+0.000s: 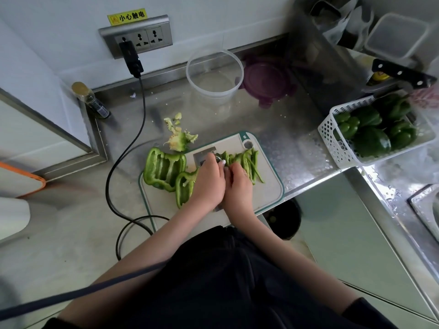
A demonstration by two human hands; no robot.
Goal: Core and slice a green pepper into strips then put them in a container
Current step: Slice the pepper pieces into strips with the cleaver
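Spanning the steel surface, a cutting board carries opened pepper halves at left and cut strips at right. The left hand lies on the knife blade, fingers curled; right hand fingers pinch the strips. Behind stands an empty clear container.

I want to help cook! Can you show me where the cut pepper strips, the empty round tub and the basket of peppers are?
pepper strips (249,162): head view, middle of the pile.
round tub (190,74): head view, left rim.
basket (332,143): head view, white front wall.
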